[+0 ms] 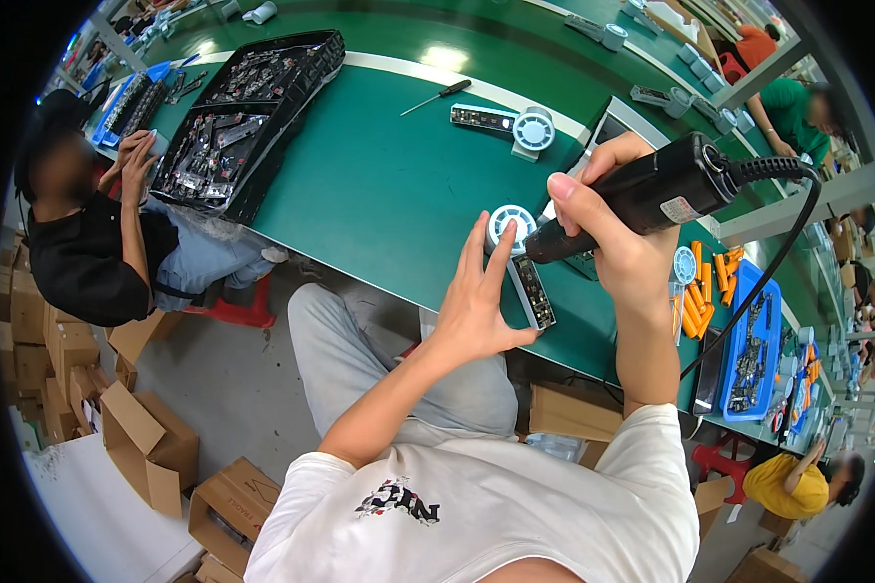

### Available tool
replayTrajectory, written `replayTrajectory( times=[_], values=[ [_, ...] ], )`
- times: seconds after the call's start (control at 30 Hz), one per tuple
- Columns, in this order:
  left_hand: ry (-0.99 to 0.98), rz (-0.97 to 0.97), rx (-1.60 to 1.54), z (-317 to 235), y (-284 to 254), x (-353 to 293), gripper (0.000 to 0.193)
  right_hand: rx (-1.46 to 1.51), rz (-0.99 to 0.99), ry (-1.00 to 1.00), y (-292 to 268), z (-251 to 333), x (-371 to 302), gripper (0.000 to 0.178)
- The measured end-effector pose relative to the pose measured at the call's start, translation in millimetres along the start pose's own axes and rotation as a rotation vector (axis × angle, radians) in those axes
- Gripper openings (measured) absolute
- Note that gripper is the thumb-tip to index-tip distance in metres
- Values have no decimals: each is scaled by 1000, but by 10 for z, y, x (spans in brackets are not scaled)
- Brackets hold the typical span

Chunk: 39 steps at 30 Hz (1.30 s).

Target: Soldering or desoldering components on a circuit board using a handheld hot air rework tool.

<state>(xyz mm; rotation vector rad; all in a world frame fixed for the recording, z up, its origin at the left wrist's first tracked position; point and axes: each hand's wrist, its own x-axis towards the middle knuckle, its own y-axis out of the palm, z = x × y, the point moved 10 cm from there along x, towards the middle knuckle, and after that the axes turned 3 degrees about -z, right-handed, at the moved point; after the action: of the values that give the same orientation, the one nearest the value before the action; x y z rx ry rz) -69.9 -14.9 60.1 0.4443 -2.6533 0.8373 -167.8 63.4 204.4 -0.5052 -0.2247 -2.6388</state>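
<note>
My right hand (617,209) is wrapped round a black electric screwdriver (666,185), whose cord curves away to the right. Its tip reaches down to a light-blue handheld fan (533,291) lying on the green bench; the fan's handle is uncovered, with a circuit board showing. My left hand (476,301) steadies this fan, fingers on the round head and thumb by the handle's lower end. Just beyond lies a second handheld fan (533,129), also with its handle uncovered. The exact spot where the screwdriver tip meets the fan is hard to make out.
A loose screwdriver (437,97) lies farther back. At left stands a black tray (272,165) of small parts, beside a seated person. To the right are orange cylindrical cells (695,309) and a blue bin (749,340) of parts. Cardboard boxes (151,437) stand on the floor.
</note>
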Motion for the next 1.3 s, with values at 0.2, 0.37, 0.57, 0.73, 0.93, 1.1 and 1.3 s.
replayTrajectory(
  times=[0.2, 0.37, 0.57, 0.73, 0.93, 1.1, 1.3],
  values=[
    [4, -2, -5, 9, 4, -10, 135, -6, 12, -19, 7, 18, -17, 22],
    [5, 5, -1, 13, 13, -2, 135, -51, 12, -5, 11, 24, -22, 22],
    [-10, 16, 0, 49, 29, 5, 136, 3, 18, -1, 76, -23, -18, 21],
    [-6, 23, -5, 45, 40, 13, 135, -59, 57, 24, 188, -54, -41, 26],
    [-30, 67, 25, 65, 96, -4, 135, -39, 130, 38, 249, -59, -70, 25],
    [-22, 83, 26, 39, 118, -3, 136, -110, 159, -59, 199, 99, -88, 26],
    [-152, 49, -76, -3, -99, -91, 125, 97, -59, -117, -452, 561, -22, 26]
  ],
)
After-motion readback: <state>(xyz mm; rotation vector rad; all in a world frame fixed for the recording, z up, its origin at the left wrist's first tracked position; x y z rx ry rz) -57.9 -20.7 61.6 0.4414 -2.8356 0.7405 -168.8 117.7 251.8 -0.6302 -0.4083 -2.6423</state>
